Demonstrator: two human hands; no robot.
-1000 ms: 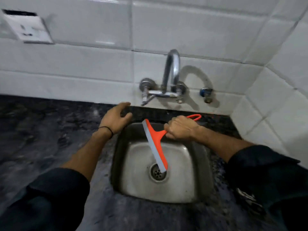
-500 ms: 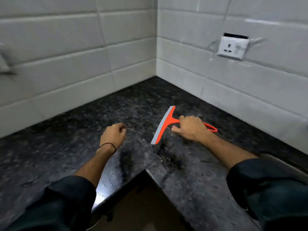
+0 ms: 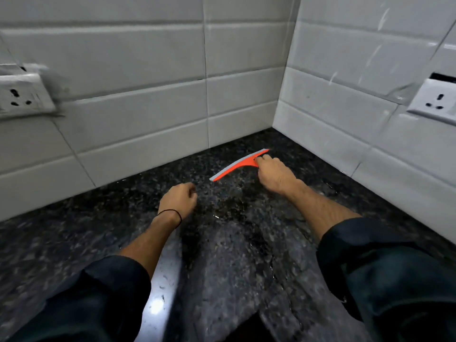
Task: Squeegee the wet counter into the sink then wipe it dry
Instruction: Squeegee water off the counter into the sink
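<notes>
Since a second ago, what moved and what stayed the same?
The squeegee left the sink and went across the counter, deep toward the wall corner. The sink is out of view now. The right hand kept gripping the squeegee's handle all along, and the left hand stayed empty, fingers loosely curled over the counter.

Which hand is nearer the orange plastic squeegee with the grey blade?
Right: the right hand grips the squeegee handle; the left hand is loosely curled, apart from its blade.
</notes>
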